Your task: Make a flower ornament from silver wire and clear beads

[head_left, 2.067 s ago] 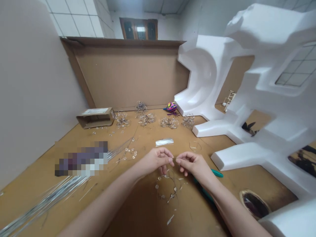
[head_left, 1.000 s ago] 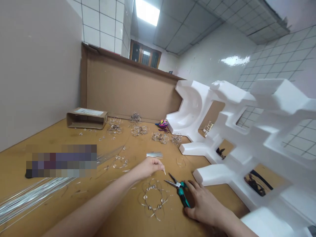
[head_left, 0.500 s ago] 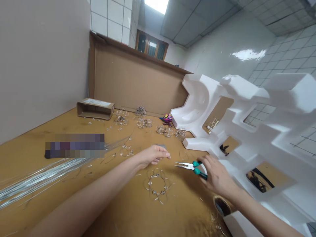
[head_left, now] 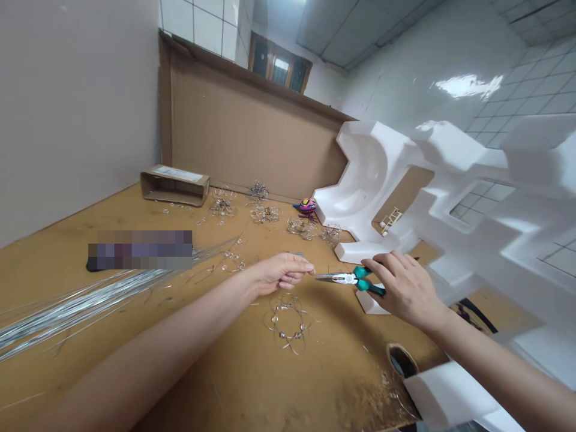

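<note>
The left hand (head_left: 281,273) pinches a short wire (head_left: 310,272) just beside the tips of the needle-nose pliers (head_left: 348,278). The right hand (head_left: 407,291) closes around their teal handles, above a beaded wire ring (head_left: 288,324) on the desk (head_left: 270,384).

Showing two hands, the left hand (head_left: 281,273) and the right hand (head_left: 407,289); around the left hand, one pair of pliers (head_left: 348,277) pointing from 3 o'clock, five wire flowers (head_left: 264,213) lying toward 12 o'clock, one front wire flower (head_left: 287,324) lying at 6 o'clock, one cardboard box (head_left: 174,186) sitting at 10 o'clock, one bright toy (head_left: 307,207) sitting near 1 o'clock, one long wire bundle (head_left: 76,306) stretching toward 8 o'clock.
</note>
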Demonstrator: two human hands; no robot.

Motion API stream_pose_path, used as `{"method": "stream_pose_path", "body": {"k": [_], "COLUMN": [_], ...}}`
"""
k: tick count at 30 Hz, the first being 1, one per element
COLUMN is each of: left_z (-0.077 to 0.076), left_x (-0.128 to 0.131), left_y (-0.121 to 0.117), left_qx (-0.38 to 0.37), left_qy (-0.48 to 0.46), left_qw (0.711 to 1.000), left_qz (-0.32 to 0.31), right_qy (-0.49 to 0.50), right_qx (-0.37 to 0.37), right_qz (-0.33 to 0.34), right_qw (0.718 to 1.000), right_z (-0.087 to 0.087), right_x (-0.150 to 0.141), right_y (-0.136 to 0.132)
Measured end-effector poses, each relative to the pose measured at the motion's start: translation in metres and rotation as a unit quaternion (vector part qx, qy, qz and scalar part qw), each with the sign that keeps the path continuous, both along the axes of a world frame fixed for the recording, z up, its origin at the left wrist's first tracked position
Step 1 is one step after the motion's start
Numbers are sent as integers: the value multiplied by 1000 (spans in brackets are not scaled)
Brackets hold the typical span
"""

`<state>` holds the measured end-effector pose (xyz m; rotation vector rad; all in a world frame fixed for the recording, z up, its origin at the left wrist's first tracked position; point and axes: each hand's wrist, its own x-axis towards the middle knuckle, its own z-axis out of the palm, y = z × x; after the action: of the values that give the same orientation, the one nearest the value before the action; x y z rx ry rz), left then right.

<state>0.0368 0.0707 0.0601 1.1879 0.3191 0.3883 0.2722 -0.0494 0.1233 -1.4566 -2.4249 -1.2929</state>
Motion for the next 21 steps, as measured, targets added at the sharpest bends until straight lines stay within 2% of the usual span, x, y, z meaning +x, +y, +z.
{"method": "stream_pose_path", "body": {"k": [9, 15, 18, 21], "left_z": [-5, -4, -2, 0], "left_x": [0, 0, 3, 7], "left_y": [3, -1, -4, -9], "left_qx": [-37, -56, -5, 102], "left_qy": [-23, -42, -33, -8], "left_qw": [999, 997, 999, 989], "left_qz": [-25, -15, 26, 106], "right_qy": [-1, 10, 23, 47], "right_qx": [8, 20, 7, -43], "right_qz": [18, 45, 54, 37], "right_qw": [1000, 999, 998, 997], "right_z": [3, 5, 6, 11], "right_x": [-7, -4, -2, -4], "right_y": [2, 1, -1, -4]}}
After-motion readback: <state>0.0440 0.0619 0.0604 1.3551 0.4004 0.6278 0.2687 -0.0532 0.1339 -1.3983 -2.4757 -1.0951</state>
